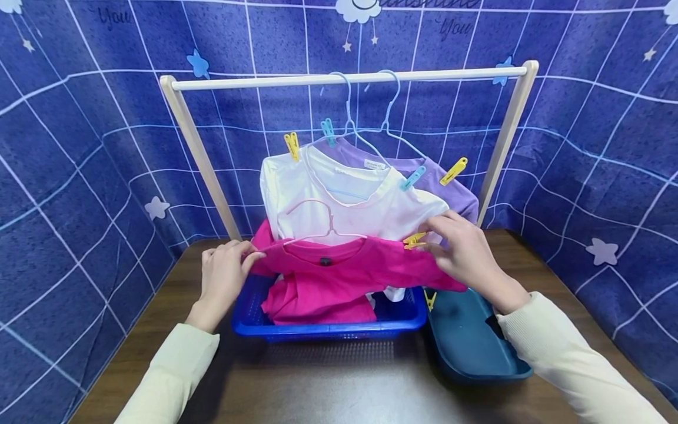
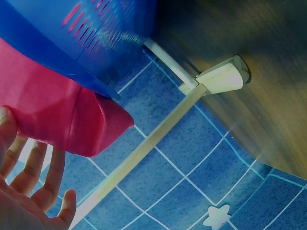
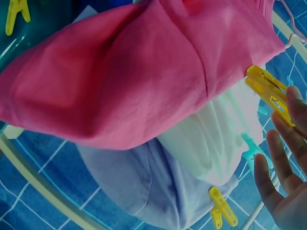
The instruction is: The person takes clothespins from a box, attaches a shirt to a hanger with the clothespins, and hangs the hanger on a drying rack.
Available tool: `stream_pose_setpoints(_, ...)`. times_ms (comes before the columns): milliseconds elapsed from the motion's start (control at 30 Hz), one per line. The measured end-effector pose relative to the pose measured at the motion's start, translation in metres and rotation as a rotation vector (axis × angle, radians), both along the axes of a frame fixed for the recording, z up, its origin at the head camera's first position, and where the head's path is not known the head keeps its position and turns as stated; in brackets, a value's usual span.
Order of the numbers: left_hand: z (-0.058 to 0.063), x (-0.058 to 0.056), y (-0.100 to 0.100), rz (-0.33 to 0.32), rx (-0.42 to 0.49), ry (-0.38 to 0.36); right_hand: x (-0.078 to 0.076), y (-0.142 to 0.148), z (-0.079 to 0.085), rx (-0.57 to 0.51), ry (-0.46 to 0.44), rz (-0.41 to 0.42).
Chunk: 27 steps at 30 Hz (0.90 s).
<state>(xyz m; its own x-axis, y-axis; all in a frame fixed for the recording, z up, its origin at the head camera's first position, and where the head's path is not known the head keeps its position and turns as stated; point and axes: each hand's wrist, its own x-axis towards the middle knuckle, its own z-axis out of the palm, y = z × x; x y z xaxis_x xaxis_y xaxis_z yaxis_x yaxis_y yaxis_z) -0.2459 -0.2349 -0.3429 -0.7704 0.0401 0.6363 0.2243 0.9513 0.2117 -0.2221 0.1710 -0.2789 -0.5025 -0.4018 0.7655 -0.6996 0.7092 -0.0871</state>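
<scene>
A bright pink shirt (image 1: 318, 288) is spread above a blue basket (image 1: 328, 331), with a pink hanger (image 1: 331, 227) in its neckline. At one shoulder of the shirt, my left hand (image 1: 225, 274) pinches the fabric between thumb and fingers; the left wrist view shows the thumb in front and fingers behind. My right hand (image 1: 463, 253) pinches a yellow clothespin (image 3: 271, 93) by its handle end. The clothespin's tip meets the shirt's other shoulder edge.
Behind, a white shirt (image 1: 349, 206) and a purple shirt (image 1: 450, 191) hang on blue hangers from a rack's white bar (image 1: 265, 81), with yellow and blue clothespins at their shoulders. A teal bin (image 1: 477, 341) stands right of the basket, a yellow clothespin (image 1: 431, 300) on its rim.
</scene>
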Motion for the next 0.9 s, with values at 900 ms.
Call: stream_pose_setpoints(900,-0.001,0.0,-0.001,-0.003,0.003,0.004,-0.015,-0.013,-0.008,-0.004,-0.027,-0.022)
